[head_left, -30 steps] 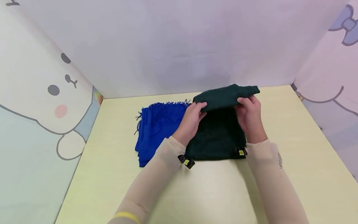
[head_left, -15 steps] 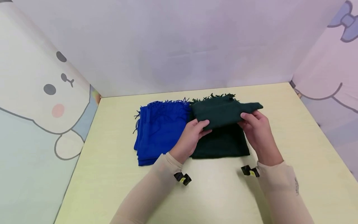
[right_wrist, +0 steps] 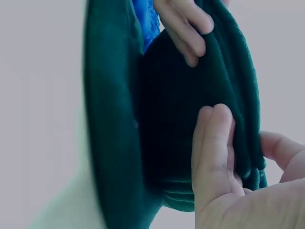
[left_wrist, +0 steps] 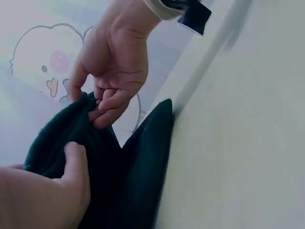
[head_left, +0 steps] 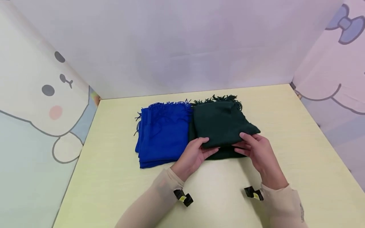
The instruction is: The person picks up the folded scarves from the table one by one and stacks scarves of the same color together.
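Note:
A dark green fringed scarf (head_left: 219, 123) lies folded on the table, its upper fold lifted at the near edge. My left hand (head_left: 194, 155) pinches that fold near its left corner, thumb on top and fingers underneath. Toward the right corner, my right hand (head_left: 258, 152) holds the same edge between thumb and fingers. In the right wrist view, the right fingers (right_wrist: 214, 148) press the inner side of the raised layers, with a dark gap between them and the lower part of the scarf. The left wrist view shows both hands on the green cloth (left_wrist: 62, 133).
A folded blue scarf (head_left: 165, 133) with fringe lies directly left of the green one. Both rest on a pale yellow table (head_left: 114, 190). A white wall sheet (head_left: 182, 47) rises behind the table, and cartoon-printed sheets (head_left: 68, 110) stand at the sides.
Both hands have drawn the raised green fold toward the person and lowered it over the lower layer. The green fringe at the back has come into view. The blue scarf stays put.

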Demonstrator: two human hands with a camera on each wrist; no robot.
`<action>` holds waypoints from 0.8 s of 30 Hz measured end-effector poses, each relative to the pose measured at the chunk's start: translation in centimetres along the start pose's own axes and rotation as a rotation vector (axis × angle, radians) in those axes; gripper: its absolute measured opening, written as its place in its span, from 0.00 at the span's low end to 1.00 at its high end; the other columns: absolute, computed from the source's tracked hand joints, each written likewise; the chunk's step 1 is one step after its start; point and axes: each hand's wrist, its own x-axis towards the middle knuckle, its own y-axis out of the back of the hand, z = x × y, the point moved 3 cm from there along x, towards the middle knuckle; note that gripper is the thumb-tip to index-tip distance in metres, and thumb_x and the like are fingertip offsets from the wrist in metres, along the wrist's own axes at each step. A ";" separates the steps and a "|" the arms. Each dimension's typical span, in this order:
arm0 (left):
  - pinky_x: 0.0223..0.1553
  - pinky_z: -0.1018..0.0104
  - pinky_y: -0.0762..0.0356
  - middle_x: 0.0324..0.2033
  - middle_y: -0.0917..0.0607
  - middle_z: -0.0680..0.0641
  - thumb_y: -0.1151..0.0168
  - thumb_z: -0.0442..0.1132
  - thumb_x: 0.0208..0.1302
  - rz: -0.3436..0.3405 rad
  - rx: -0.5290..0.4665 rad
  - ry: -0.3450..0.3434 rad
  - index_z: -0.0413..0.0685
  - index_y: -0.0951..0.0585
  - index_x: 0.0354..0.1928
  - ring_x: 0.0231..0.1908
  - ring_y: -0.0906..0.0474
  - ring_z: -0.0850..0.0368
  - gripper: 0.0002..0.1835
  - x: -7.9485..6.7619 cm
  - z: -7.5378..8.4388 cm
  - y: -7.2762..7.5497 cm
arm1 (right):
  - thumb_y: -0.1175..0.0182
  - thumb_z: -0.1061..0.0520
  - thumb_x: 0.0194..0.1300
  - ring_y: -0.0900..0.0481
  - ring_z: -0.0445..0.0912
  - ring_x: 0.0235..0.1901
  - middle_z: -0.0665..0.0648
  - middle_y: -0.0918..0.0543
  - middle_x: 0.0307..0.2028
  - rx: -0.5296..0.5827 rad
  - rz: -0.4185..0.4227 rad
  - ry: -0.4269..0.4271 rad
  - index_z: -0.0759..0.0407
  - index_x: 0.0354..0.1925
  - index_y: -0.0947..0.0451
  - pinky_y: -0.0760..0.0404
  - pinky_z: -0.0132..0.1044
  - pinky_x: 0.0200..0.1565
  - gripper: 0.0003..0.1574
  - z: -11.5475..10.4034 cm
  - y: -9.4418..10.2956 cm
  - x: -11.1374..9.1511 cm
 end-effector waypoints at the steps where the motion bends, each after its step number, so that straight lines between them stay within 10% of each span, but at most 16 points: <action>1: 0.61 0.49 0.25 0.59 0.24 0.36 0.45 0.41 0.73 -0.015 -0.047 0.040 0.36 0.33 0.63 0.58 0.23 0.39 0.23 -0.1 -0.3 0.1 | 0.38 0.52 0.71 0.11 0.49 0.36 0.53 0.12 0.34 -0.015 0.005 -0.014 0.65 0.51 0.29 0.13 0.42 0.40 0.20 0.3 0.0 -0.2; 7: 0.67 0.46 0.33 0.64 0.29 0.32 0.43 0.41 0.73 -0.036 -0.211 0.215 0.37 0.40 0.69 0.67 0.33 0.35 0.30 0.1 -2.3 0.8 | 0.38 0.54 0.71 0.12 0.47 0.38 0.51 0.13 0.39 -0.076 -0.015 -0.057 0.66 0.56 0.36 0.13 0.40 0.43 0.25 1.5 0.3 -0.6; 15: 0.66 0.48 0.31 0.63 0.29 0.30 0.48 0.36 0.77 0.058 -0.157 0.121 0.29 0.39 0.67 0.64 0.30 0.34 0.25 0.1 -2.9 1.4 | 0.36 0.65 0.67 0.12 0.53 0.42 0.55 0.13 0.45 -0.101 -0.108 -0.038 0.53 0.70 0.48 0.14 0.42 0.45 0.42 2.3 0.3 -0.4; 24: 0.61 0.53 0.24 0.57 0.21 0.37 0.45 0.38 0.75 0.059 -0.102 0.061 0.35 0.32 0.63 0.56 0.21 0.41 0.21 0.2 -2.9 1.7 | 0.40 0.52 0.72 0.11 0.50 0.37 0.52 0.13 0.40 -0.087 -0.031 -0.111 0.62 0.58 0.40 0.13 0.38 0.40 0.27 2.2 0.2 -0.3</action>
